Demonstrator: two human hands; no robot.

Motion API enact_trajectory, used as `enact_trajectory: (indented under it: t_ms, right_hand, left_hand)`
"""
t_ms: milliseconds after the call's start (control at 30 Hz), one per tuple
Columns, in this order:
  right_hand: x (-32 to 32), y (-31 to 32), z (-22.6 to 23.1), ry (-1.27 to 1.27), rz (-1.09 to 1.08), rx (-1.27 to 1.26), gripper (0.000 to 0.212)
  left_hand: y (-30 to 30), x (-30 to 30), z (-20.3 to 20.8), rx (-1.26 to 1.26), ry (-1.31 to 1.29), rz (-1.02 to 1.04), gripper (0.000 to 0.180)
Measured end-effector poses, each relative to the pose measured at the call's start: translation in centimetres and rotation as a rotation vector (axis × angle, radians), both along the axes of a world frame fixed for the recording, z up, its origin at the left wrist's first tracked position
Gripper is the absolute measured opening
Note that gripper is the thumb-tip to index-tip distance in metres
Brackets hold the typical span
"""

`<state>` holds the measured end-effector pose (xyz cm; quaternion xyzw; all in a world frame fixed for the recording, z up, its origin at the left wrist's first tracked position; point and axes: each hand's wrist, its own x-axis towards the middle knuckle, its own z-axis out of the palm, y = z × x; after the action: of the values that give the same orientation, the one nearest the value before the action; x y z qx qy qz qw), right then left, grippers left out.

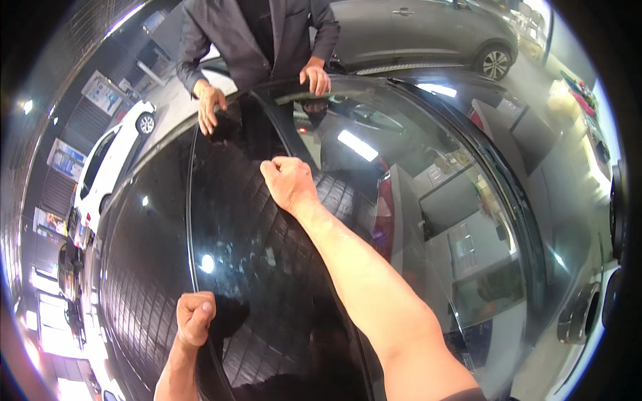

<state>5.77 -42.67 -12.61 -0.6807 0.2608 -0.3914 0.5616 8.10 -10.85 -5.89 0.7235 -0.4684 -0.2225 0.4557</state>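
Observation:
A glossy black car roof (231, 230) lies under both my arms, full of reflections. My right hand (291, 184) is closed in a fist over the roof, close to the edge where the windshield (435, 194) begins. Nearer to me, my left hand (196, 317) is also closed, its thumb folded over the fingers, beside a thin seam (190, 227) that runs across the roof. Whatever either fist may hold is hidden inside the fingers. Across the car, a person in a dark jacket (234, 40) rests one hand (209, 107) and the other hand (315, 75) at the roof's far edge.
Behind the person stands a grey car (414, 33). A white car (110, 157) is parked at the far left, with posters (102, 92) on the dark wall beyond it. At the right edge is part of a pale vehicle (588, 334). Ceiling lights mirror in the glass.

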Motion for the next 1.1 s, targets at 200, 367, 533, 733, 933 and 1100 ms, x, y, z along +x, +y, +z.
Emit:
enact_trajectory:
  t_ms: [200, 367, 533, 733, 933, 1100]
  right_hand:
    - [0.2, -1.7, -2.5, -0.054, 0.069, -0.048, 0.036]
    - [-7.1, 3.4, -0.5, 0.015, 0.188, -0.047, 0.033]
    - [-14.6, 8.7, -0.7, -0.018, 0.197, -0.151, 0.031]
    - [-21.0, 14.1, -1.0, -0.113, 0.207, -0.310, 0.032]
    - [-28.3, 19.0, -0.6, -0.067, 0.398, -0.356, 0.032]
    - [-33.2, 22.6, -0.4, -0.038, 0.446, -0.350, 0.030]
  left_hand:
    - [-1.2, 1.3, -2.1, 0.062, 0.140, 0.164, 0.049]
    - [-2.2, 1.8, -1.5, 0.019, 0.069, 0.104, 0.051]
    - [-1.6, 2.9, -2.5, 0.014, 0.049, 0.050, 0.051]
    - [-3.0, 2.4, -1.9, 0.024, -0.001, 0.037, 0.050]
    - [-2.4, 3.2, -2.3, 0.018, 0.016, 0.013, 0.050]
    - [-2.7, 2.7, -1.8, 0.017, 0.008, 0.005, 0.051]
